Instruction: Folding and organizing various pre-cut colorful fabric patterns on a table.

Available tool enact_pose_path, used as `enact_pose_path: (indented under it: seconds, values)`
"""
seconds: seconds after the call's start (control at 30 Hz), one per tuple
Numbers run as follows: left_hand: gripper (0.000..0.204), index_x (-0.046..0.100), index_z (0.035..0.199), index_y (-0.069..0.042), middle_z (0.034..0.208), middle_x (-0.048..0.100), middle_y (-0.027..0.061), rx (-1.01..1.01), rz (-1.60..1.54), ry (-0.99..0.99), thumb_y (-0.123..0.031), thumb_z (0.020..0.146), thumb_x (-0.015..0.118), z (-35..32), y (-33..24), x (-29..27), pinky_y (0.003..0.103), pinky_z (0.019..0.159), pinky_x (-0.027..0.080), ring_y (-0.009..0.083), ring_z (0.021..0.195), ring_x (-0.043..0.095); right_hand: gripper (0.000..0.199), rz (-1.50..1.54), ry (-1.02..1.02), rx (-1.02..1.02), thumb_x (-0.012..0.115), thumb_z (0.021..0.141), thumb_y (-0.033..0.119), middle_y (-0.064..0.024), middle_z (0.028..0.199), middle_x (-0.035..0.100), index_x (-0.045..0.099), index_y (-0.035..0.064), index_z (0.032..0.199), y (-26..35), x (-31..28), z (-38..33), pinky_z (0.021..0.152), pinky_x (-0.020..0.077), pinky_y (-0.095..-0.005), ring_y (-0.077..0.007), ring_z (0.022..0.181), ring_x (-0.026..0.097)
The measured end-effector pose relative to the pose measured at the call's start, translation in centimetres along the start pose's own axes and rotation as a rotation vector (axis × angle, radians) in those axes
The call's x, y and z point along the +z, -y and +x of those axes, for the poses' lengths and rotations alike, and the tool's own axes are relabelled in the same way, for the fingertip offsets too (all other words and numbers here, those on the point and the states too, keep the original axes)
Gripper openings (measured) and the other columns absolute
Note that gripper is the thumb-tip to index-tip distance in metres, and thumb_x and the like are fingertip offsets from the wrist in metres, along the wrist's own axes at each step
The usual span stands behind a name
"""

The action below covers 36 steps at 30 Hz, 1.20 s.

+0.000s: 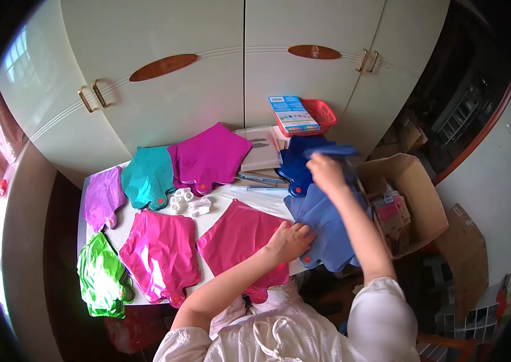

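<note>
Left hand flat on blue pouch at desk edge — right hand lifts a blue pouch flap; pink pouch alongside.

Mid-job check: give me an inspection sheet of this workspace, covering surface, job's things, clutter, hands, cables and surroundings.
Surface: white table, mostly covered.
Job's things: blue pouch lying at the table's right edge; a second, dark blue pouch behind it.
Clutter: coloured pouches spread flat: lilac pouch, teal pouch, magenta pouch, two pink pouches, green pouch; small white caps; booklets and pens; red basket with a box on it.
Hands: left hand pressing on the blue pouch; right hand raised, gripping a blue flap.
Cables: nothing seen.
Surroundings: white wardrobe behind; open cardboard box at right.
</note>
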<state>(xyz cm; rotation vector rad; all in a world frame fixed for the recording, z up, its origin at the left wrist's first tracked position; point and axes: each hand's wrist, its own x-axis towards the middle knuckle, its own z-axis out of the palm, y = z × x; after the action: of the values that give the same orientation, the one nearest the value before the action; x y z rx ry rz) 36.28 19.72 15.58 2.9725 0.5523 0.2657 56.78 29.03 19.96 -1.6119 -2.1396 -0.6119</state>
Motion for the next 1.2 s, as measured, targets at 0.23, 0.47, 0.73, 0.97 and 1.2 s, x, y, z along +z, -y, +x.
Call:
enact_pose_path:
  seconds: [0.23,0.47,0.73,0.97,1.2]
  values:
    - [0.040,0.057,0.115,-0.015,0.106,0.053,0.0062,0.001,-0.025,0.042,-0.036,0.081,0.060,-0.1,0.2,-0.7,0.043,0.081,0.046,0.0212,0.104,0.053,0.022,0.076,0.206,0.194,0.063,0.077,0.027,-0.0106,0.086,0.062,0.066,0.0051,0.078,4.6,4.5,1.0,0.070,0.0521,-0.0401,-0.0279,0.080,0.063]
    - [0.044,0.058,0.113,-0.012,0.109,0.056,0.0084,0.012,-0.071,0.010,-0.037,0.077,0.064,0.4,2.4,-2.4,0.043,0.083,0.045,0.0238,0.104,0.055,0.017,0.096,0.254,0.251,0.062,0.076,0.023,-0.0114,0.077,0.064,0.067,0.0063,0.075,4.5,6.5,1.5,0.065,0.0519,-0.0423,-0.0302,0.072,0.064]
    - [0.033,0.062,0.103,-0.012,0.107,0.058,0.0070,-0.184,-0.021,-0.097,-0.032,0.077,0.064,2.8,8.7,-4.1,0.040,0.083,0.043,0.0233,0.103,0.055,0.019,0.463,0.111,0.624,0.062,0.074,0.025,-0.0149,0.070,0.064,0.068,0.0069,0.072,2.9,6.9,1.4,0.063,0.0499,-0.0422,-0.0335,0.068,0.064]
    - [0.051,0.053,0.119,-0.005,0.124,0.052,0.0111,-0.238,0.069,-0.225,-0.036,0.078,0.062,6.2,12.4,-2.4,0.039,0.093,0.040,0.0246,0.117,0.048,0.020,0.826,0.221,0.870,0.072,0.071,0.024,-0.0094,0.060,0.064,0.067,0.0041,0.068,1.0,7.4,1.2,0.053,0.0452,-0.0311,-0.0154,0.056,0.062]
    - [0.065,0.046,0.128,-0.005,0.121,0.054,0.0146,-0.197,0.106,-0.046,-0.056,0.087,0.042,8.6,12.6,-1.4,0.047,0.105,0.028,0.0263,0.123,0.044,0.018,1.246,0.002,1.006,0.071,0.077,0.018,0.0000,0.056,0.055,0.061,0.0044,0.069,-1.0,8.1,0.0,0.047,0.0378,-0.0274,-0.0088,0.049,0.049]
